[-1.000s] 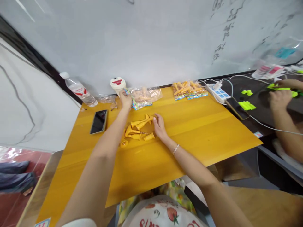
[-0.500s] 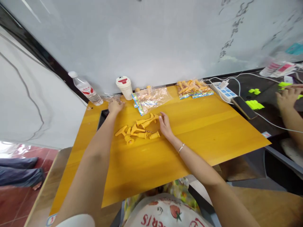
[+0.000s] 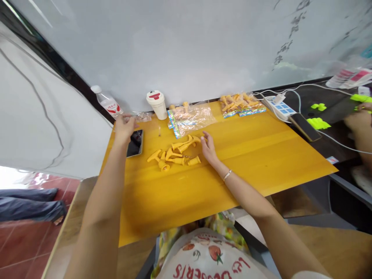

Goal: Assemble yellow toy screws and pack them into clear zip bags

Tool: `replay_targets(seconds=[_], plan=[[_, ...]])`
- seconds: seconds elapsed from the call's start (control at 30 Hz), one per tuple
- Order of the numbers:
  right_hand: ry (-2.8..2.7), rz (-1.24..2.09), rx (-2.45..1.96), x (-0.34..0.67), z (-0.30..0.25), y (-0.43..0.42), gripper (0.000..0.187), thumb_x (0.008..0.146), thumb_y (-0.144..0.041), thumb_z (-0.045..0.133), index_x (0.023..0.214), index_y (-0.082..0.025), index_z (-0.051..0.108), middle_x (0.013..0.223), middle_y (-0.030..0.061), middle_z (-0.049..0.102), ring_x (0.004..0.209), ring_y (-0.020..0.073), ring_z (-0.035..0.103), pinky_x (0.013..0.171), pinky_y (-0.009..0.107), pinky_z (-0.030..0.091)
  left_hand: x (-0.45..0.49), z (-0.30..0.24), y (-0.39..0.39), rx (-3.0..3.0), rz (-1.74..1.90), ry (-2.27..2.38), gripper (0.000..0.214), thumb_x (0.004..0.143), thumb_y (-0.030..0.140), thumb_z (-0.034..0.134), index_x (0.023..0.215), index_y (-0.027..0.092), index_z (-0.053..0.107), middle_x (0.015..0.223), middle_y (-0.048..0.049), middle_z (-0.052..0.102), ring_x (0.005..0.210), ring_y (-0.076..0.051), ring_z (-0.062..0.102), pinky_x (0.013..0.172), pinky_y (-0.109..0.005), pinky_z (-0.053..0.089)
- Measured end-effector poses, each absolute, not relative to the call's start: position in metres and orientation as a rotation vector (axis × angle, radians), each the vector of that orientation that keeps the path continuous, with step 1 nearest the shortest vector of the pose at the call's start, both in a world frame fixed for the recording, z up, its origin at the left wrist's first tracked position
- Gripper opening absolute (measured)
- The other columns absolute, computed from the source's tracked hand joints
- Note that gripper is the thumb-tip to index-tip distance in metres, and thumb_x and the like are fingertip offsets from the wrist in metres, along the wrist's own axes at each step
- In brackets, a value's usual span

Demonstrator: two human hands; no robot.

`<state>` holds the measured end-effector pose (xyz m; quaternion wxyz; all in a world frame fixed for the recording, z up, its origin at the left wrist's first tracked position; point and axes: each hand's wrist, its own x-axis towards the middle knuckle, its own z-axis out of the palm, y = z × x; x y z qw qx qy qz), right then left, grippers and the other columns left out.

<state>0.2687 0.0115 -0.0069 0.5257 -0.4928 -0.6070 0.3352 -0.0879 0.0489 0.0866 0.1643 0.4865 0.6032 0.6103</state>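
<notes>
The small orange cone-shaped plastic pieces (image 3: 174, 155), heaped in the middle of the yellow wooden table (image 3: 247, 166), are best steadied by the open, empty right hand (image 3: 208, 146) just beside them, while the blurred left hand (image 3: 124, 126), whose grip cannot be told, should be moved carefully above the black smartphone (image 3: 136, 143).

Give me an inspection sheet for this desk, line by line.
Surface: yellow wooden table, no spills seen.
Work things: orange plastic pieces piled mid-table; clear bag behind them.
Clutter: phone, water bottle, lidded cup, packed bags.
Hands: left hand by the phone, blurred; right hand open beside the pieces.
Cables: white leads at power strip.
Surroundings: whiteboard; another person's hand.
</notes>
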Motion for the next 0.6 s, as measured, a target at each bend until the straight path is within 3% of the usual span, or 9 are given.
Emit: replay_targets(seconds=[0.13,0.23,0.37,0.5,0.6], plan=[[-1.651,0.509,-1.013,0.274,0.022,0.0,0.046,0.099,-0.048,0.041,0.135,-0.022,0.053,0.143,0.0159,0.053,0.136,0.0272,0.046,0.115,0.054,0.037,-0.06,0.124,-0.018,1.071,1.648,1.543,0.014,0.081,0.011,0.051,0.094,0.013,0.057,0.071,-0.0001,0.06,0.071,-0.014,0.065,0.081,-0.043,0.062],[-1.804,0.379,-0.877,0.273,0.055,-0.015,0.038,0.102,-0.039,0.04,0.135,-0.028,0.055,0.142,0.0125,0.055,0.136,0.0263,0.049,0.116,0.054,0.037,-0.032,0.143,-0.071,1.036,1.457,1.361,0.022,0.085,0.026,0.056,0.103,0.015,0.062,0.079,-0.0066,0.07,0.07,-0.018,0.071,0.074,-0.038,0.064],[-2.047,0.34,-0.595,0.271,0.089,-0.046,0.032,0.102,-0.034,0.045,0.129,-0.033,0.062,0.139,0.0088,0.058,0.126,0.0222,0.058,0.105,0.044,0.051,0.001,0.148,-0.121,0.934,1.164,1.222,0.027,0.081,0.038,0.062,0.1,0.018,0.064,0.081,-0.0078,0.073,0.063,-0.019,0.072,0.064,-0.034,0.064],[-2.173,0.307,-0.394,0.277,0.095,-0.084,0.024,0.101,-0.029,0.051,0.116,-0.031,0.069,0.11,0.0071,0.071,0.099,0.0181,0.068,0.084,0.034,0.058,0.027,0.135,-0.157,0.846,0.999,1.172,0.029,0.085,0.046,0.059,0.101,0.022,0.063,0.083,-0.0072,0.074,0.059,-0.021,0.071,0.058,-0.037,0.063],[-2.052,0.322,-0.505,0.283,0.092,-0.112,0.024,0.102,-0.025,0.048,0.114,-0.027,0.069,0.092,0.0067,0.072,0.081,0.0163,0.068,0.073,0.028,0.057,0.044,0.121,-0.184,1.054,1.102,1.273,0.032,0.09,0.053,0.057,0.104,0.026,0.067,0.103,-0.0083,0.074,0.066,-0.02,0.072,0.061,-0.037,0.063]])
